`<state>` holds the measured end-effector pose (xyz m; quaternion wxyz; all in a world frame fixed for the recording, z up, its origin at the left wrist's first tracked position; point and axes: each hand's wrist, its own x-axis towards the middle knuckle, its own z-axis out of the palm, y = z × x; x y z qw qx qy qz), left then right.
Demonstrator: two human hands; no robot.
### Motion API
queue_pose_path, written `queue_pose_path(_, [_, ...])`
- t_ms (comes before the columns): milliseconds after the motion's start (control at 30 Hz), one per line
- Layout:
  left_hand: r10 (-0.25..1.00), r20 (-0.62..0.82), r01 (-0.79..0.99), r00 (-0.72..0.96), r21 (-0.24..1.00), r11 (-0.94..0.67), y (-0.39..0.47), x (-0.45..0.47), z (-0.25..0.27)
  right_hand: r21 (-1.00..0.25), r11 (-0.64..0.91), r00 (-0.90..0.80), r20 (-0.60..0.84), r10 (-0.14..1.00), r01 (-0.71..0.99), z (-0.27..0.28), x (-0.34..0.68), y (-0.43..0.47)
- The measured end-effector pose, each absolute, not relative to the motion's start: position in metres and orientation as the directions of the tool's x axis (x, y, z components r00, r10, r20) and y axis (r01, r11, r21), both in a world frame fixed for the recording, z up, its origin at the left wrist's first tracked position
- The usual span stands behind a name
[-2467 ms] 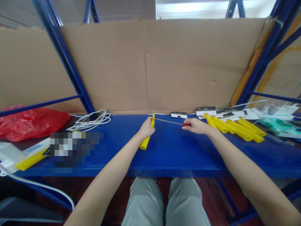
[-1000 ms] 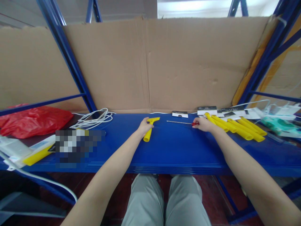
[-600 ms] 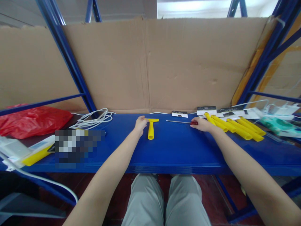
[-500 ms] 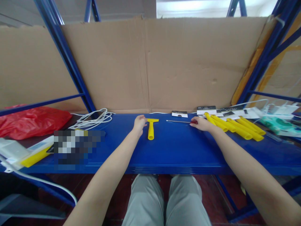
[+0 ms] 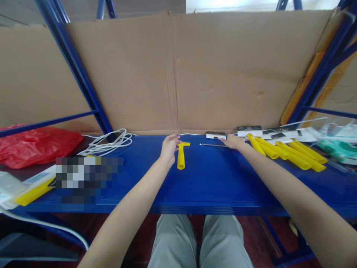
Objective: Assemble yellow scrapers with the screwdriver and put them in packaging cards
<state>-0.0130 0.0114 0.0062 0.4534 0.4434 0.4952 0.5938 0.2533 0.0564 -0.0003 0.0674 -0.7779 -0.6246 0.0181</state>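
Note:
A yellow T-shaped plastic handle (image 5: 181, 158) lies on the blue shelf, its round open end toward me. My left hand (image 5: 169, 149) is closed at the left end of its crossbar, thumb and fingers around the tip. To the right, a screwdriver (image 5: 213, 145) lies with its thin metal shaft pointing left; its grip is hidden beneath my right hand (image 5: 234, 142). The right fingers stretch forward to the lower right corner of a small black-and-white card (image 5: 215, 135) and appear to touch it.
Several yellow tubular handles (image 5: 295, 158) with header cards (image 5: 250, 130) lie to the right, beside a green-and-white packet (image 5: 338, 150). On the left are a coiled white cable (image 5: 111, 143), a red plastic bag (image 5: 39, 143) and a blurred patch. Cardboard (image 5: 122, 74) walls the back.
My right hand has moved off the screwdriver's grip toward the small card; the screwdriver stays on the shelf. My left hand has come slightly further around the crossbar. The view has shifted slightly.

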Motion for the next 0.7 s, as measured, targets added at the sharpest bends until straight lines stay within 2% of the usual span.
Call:
queue_pose_path(233, [0.981, 0.091, -0.057, -0.174, 0.993, -0.102, 0.009, -0.011, 0.003, -0.111, -0.350, 0.359, 0.075, 0.930, 0.930, -0.004, 0.241, 0.079])
queue_pose_path(567, [0.973, 0.038, -0.114, -0.227, 0.991, -0.065, 0.005, -0.008, 0.008, -0.156, -0.383, 0.404, 0.128, 0.906, 0.910, -0.014, 0.243, 0.092])
queue_pose_path(700, [0.965, 0.043, -0.139, -0.258, 0.987, -0.081, 0.005, -0.009, 0.008, -0.218, -0.353, 0.393, 0.181, 0.901, 0.910, -0.011, 0.240, 0.088])
